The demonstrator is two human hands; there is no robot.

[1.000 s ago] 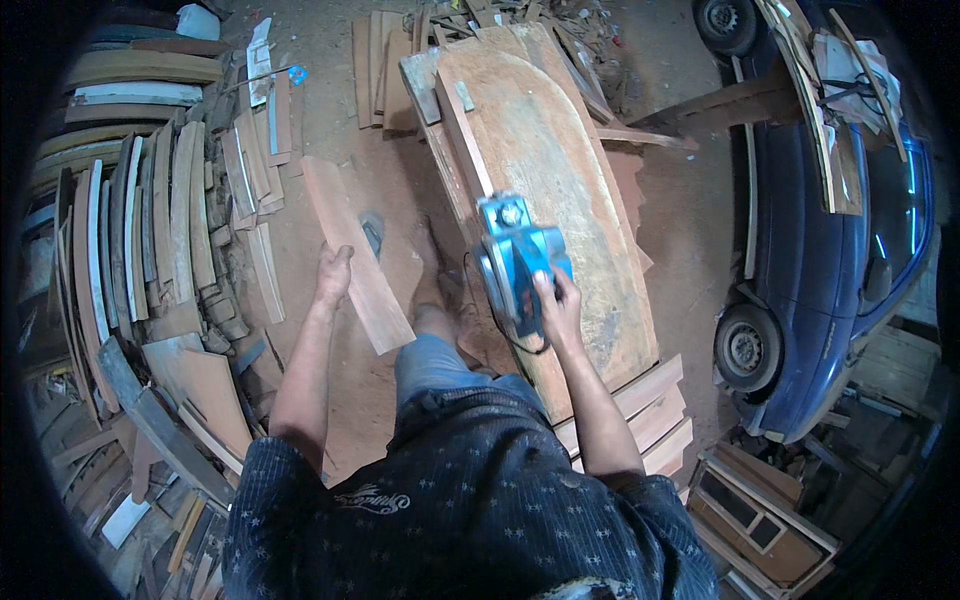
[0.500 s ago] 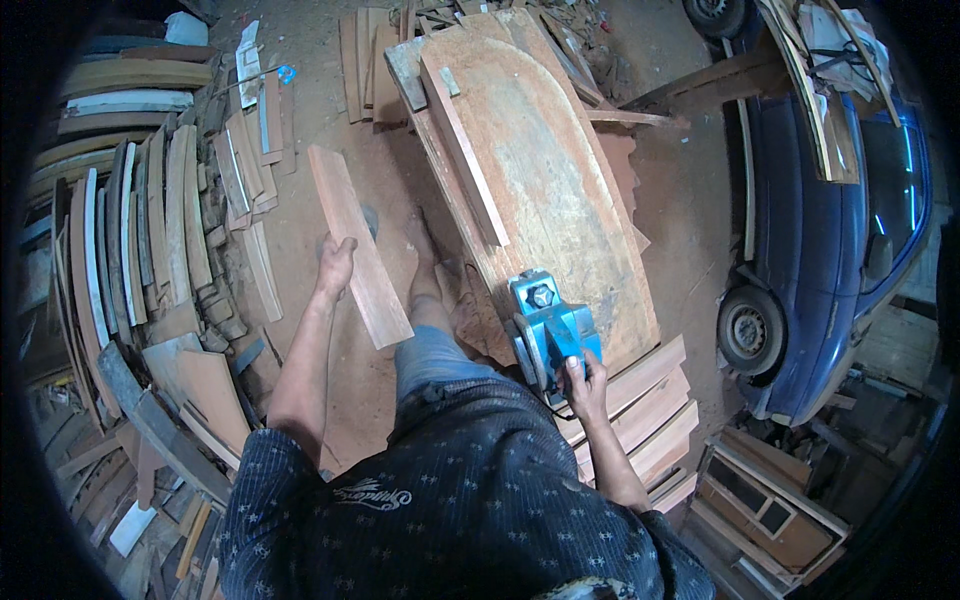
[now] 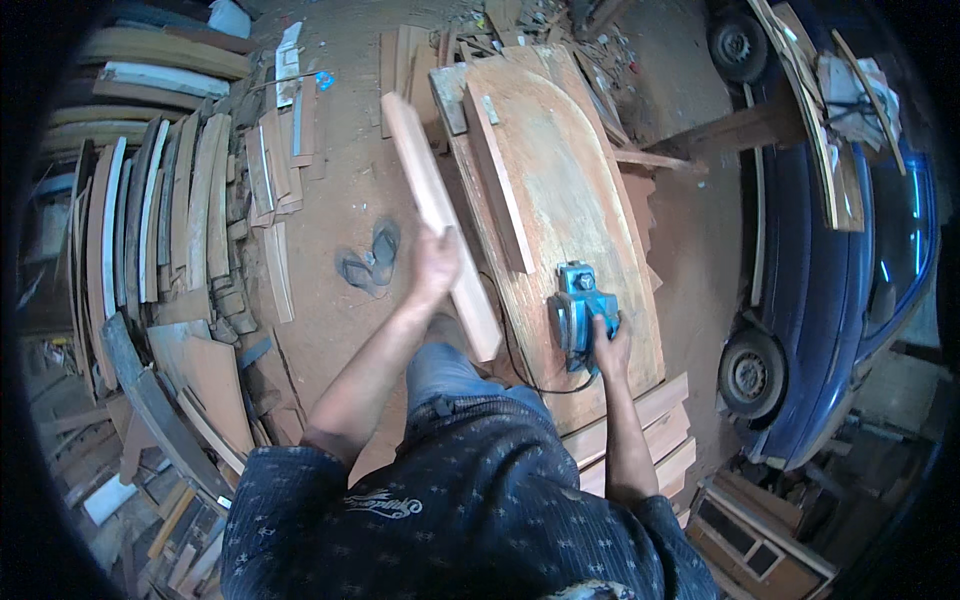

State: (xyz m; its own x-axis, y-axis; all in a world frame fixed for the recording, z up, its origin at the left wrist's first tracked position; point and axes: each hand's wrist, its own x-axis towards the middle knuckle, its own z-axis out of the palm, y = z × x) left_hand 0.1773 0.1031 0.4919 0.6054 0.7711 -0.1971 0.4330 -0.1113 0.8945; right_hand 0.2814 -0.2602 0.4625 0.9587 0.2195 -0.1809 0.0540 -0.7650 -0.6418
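The left hand is gripping a plank, slanting beside the left edge of the bench, with brown floor spreading leftward. The right hand is holding a planer over the bench's near half, between its side edges. The plank is looking pale reddish and straight-edged; the planer, blue and boxy.

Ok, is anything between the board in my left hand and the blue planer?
Yes, in this view a black cord loops between the near end of the board and the planer; its height is unclear.
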